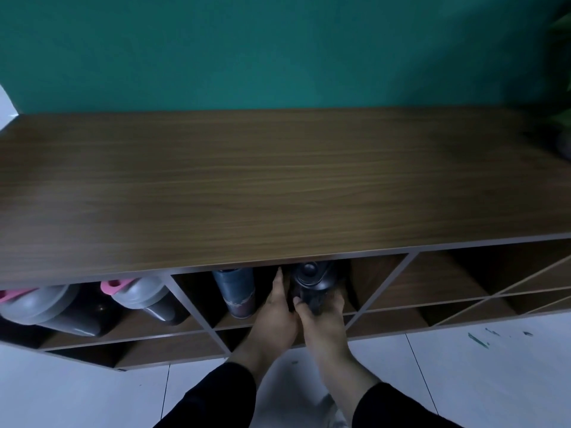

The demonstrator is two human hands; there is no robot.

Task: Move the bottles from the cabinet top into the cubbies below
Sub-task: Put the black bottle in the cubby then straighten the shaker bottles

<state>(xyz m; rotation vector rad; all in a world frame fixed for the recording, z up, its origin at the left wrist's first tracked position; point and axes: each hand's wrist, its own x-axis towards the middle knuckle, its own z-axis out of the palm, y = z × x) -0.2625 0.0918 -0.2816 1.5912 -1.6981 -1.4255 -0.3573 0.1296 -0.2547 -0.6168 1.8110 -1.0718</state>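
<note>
A black bottle (pixel 312 278) with a round dark lid stands in the middle cubby, just under the cabinet top (pixel 278 180). My left hand (pixel 276 313) lies against its left side, fingers reaching up. My right hand (pixel 323 319) wraps the bottle's lower body from the front. A dark blue bottle (pixel 234 291) stands in the same cubby to the left, apart from my hands. Two grey bottles with pink caps (pixel 145 296) (pixel 37 304) lean in the left cubby. No bottle shows on the wooden top.
Diagonal dividers (pixel 383 291) split the cubbies on the right, which hold nothing I can see. A green wall rises behind the cabinet. A plant (pixel 562 88) pokes in at the far right. White floor tiles (pixel 463 366) lie in front.
</note>
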